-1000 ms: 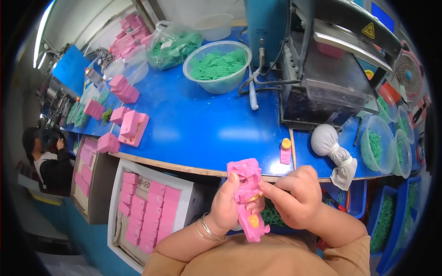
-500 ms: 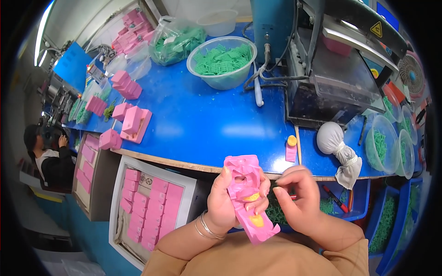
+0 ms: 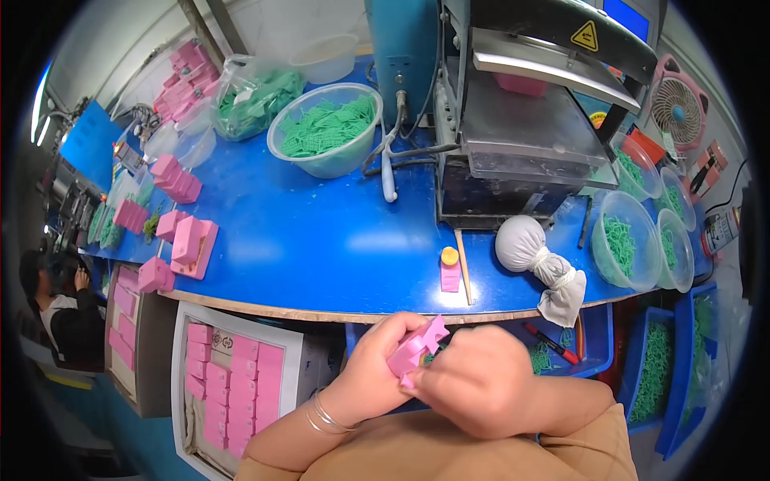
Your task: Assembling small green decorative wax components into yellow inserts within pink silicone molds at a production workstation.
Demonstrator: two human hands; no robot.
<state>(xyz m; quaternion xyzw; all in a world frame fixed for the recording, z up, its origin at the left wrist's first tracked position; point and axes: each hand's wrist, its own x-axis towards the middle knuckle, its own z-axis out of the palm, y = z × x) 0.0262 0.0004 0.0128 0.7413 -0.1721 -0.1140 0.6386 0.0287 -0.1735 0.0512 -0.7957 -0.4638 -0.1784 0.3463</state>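
Note:
A bent, pink rubbery mold [image 3: 411, 353] is in my left hand [image 3: 373, 369], whose fingers wrap round it above the table's front edge. Its pronged end points up and to the right. Pressed against its right side, my right hand [image 3: 485, 381] is closed, thumb and fingertips at the mold's lower corner; part of the grip is hidden behind the knuckles. On the blue table [image 3: 321, 264] beyond my hands lie a small pink piece with a round yellow top [image 3: 450, 268] and a thin wooden stick [image 3: 464, 268].
A tied white cloth pouch [image 3: 533, 256] lies at right before a press machine [image 3: 521, 152]. Bowls [image 3: 325, 132] of green pieces stand at the back and right. Pink molds [image 3: 188, 240] are stacked at left; a box [image 3: 277, 353] of them sits below. A person [image 3: 68, 313] works far left.
The mold, spread out with yellow inside showing, is now folded and turned in my left hand. My right hand has come from beside it onto its edge. The view has shifted right.

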